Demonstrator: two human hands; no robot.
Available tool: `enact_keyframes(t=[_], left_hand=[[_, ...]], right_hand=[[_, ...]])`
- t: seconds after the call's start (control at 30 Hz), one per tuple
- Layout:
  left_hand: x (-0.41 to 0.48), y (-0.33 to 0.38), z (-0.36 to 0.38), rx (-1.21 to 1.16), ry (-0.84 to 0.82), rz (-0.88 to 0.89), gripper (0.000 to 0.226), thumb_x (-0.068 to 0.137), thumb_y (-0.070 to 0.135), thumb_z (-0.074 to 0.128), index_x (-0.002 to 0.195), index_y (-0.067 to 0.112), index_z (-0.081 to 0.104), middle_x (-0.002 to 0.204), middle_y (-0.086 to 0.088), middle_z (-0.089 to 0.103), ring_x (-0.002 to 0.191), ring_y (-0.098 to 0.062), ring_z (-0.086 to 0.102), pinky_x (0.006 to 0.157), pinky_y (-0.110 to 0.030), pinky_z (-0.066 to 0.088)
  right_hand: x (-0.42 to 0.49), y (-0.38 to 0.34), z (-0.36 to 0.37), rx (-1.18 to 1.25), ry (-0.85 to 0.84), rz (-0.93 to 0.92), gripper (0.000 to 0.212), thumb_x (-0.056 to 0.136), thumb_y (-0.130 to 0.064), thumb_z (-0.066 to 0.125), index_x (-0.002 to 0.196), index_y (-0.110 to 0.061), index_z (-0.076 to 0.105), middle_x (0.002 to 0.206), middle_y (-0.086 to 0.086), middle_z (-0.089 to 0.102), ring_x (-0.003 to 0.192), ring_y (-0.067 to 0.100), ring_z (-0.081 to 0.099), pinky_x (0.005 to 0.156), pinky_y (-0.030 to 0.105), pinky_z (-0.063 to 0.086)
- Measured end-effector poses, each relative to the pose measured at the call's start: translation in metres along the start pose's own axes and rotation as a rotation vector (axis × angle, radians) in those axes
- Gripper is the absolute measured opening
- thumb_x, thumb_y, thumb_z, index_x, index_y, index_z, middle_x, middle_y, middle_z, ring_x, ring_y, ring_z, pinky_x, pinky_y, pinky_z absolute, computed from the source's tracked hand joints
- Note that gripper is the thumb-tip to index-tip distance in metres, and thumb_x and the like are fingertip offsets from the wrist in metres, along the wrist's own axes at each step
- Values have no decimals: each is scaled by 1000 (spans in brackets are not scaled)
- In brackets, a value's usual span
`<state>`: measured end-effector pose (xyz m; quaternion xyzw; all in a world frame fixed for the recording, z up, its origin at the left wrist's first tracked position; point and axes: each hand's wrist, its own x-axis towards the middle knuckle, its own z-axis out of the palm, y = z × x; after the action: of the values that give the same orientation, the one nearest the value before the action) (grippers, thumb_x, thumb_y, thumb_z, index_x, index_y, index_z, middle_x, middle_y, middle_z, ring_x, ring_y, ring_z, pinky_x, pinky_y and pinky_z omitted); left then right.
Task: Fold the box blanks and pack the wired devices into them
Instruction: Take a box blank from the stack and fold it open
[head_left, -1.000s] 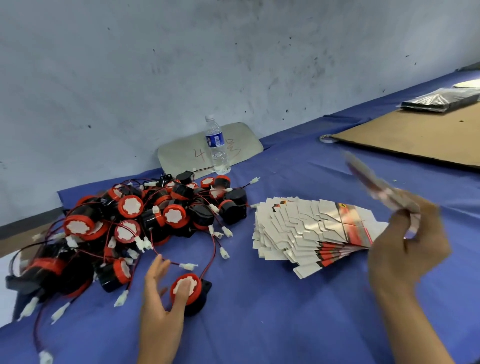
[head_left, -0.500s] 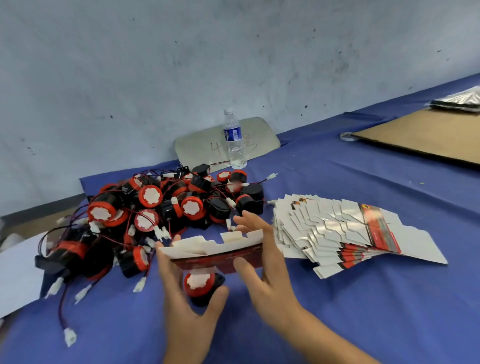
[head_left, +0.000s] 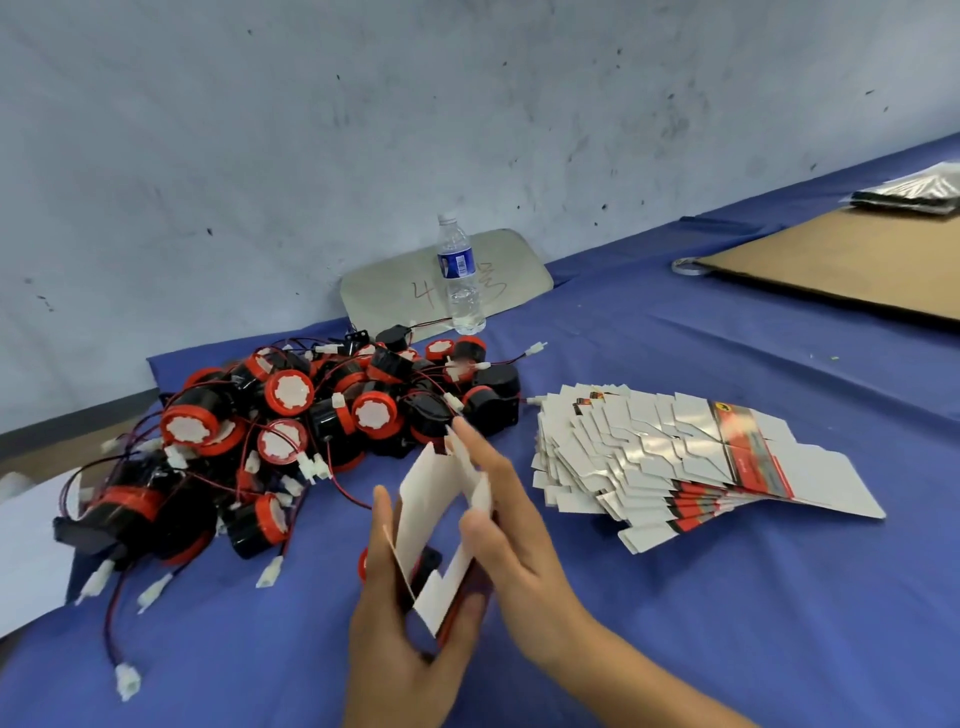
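Note:
One white and red box blank (head_left: 435, 519) stands opened into a tube between my hands, low in the middle. My left hand (head_left: 400, 644) grips its lower end, thumb on the right side. My right hand (head_left: 509, 525) holds its right wall, fingers stretched up along the flaps. One wired device (head_left: 423, 564), black with a red rim, lies on the cloth mostly hidden behind the blank. A heap of the same black and red devices (head_left: 291, 421) with red wires and white plugs fills the left. A fanned stack of flat blanks (head_left: 675, 457) lies to the right.
A water bottle (head_left: 460, 275) stands by the wall in front of a grey board (head_left: 384, 296). A brown cardboard sheet (head_left: 841, 265) with a dark plastic packet (head_left: 914, 192) lies at the far right. A roll of tape (head_left: 688, 267) sits at its corner. White paper (head_left: 26, 540) lies at the left edge.
My right hand carried a blank from the right to the middle, and my left hand left the single device and took hold too. The flat blank has since been opened into a tube and turned upright.

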<state>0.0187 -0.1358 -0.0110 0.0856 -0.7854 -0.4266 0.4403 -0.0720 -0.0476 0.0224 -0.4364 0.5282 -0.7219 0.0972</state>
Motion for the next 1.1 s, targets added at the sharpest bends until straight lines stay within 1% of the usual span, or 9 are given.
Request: enact_keyframes(t=[0.13, 0.27, 0.43, 0.57, 0.67, 0.8, 0.97, 1.03, 1.1], left_hand=[[-1, -3, -3, -5, 32, 61, 95, 79, 62, 64, 150, 47, 3, 147, 22, 41, 132, -5, 45, 99, -15, 41], [3, 4, -5, 51, 48, 245, 74, 91, 58, 52, 150, 45, 9, 150, 24, 34, 133, 1, 40, 100, -9, 37], [6, 0, -5, 88, 18, 360, 68, 95, 50, 50, 149, 48, 9, 152, 0, 33, 134, -23, 43, 101, -23, 44], [8, 1, -8, 238, -18, 390, 43, 95, 54, 47, 136, 47, 39, 150, -2, 34, 134, -13, 40, 97, -14, 43], [7, 2, -10, 235, 2, 368, 30, 94, 55, 47, 119, 38, 48, 142, -7, 39, 129, -8, 45, 90, -12, 44], [4, 4, -12, 123, 58, 254, 18, 93, 58, 46, 109, 50, 49, 143, 9, 44, 118, -18, 56, 76, -27, 53], [6, 5, -10, 134, 19, 281, 36, 98, 52, 41, 131, 40, 44, 158, -2, 27, 130, -14, 48, 79, -13, 50], [6, 5, -9, 163, -1, 317, 47, 100, 49, 38, 145, 34, 34, 159, 0, 23, 139, -10, 36, 86, -9, 46], [6, 8, -9, 161, -10, 327, 51, 101, 49, 37, 149, 36, 26, 155, 8, 32, 133, -11, 45, 86, -12, 48]], right_hand=[[0, -2, -3, 91, 23, 82, 47, 96, -34, 41, 142, -33, 37, 128, -21, 56, 118, 2, 53, 94, 14, 41], [2, -2, -4, 98, 19, 105, 44, 95, -46, 41, 139, -39, 43, 128, -16, 57, 118, 9, 55, 100, 29, 44], [3, 2, -5, 118, 88, 85, 46, 90, -21, 46, 129, -45, 51, 105, -5, 63, 84, 7, 60, 73, 16, 47], [2, 5, -6, 81, 142, 75, 55, 82, -10, 42, 120, -48, 53, 97, -2, 66, 74, 7, 58, 64, 17, 46], [0, 3, -3, 40, 141, -6, 29, 90, -25, 48, 112, -43, 54, 92, -5, 65, 73, 9, 59, 63, 24, 47], [0, -1, -1, -112, 138, -109, 13, 89, -34, 56, 90, -24, 64, 92, -8, 64, 81, 13, 62, 70, 21, 46], [0, 0, 0, -73, 132, -38, 37, 89, -36, 52, 76, -3, 62, 90, -1, 65, 79, 19, 62, 69, 26, 47], [0, -1, -1, -25, 147, 2, 34, 88, -35, 51, 77, -5, 62, 86, 0, 65, 75, 20, 61, 66, 27, 46], [0, -1, -1, 29, 155, 45, 27, 84, -28, 51, 74, -5, 61, 84, -3, 66, 73, 13, 59, 64, 19, 44]])
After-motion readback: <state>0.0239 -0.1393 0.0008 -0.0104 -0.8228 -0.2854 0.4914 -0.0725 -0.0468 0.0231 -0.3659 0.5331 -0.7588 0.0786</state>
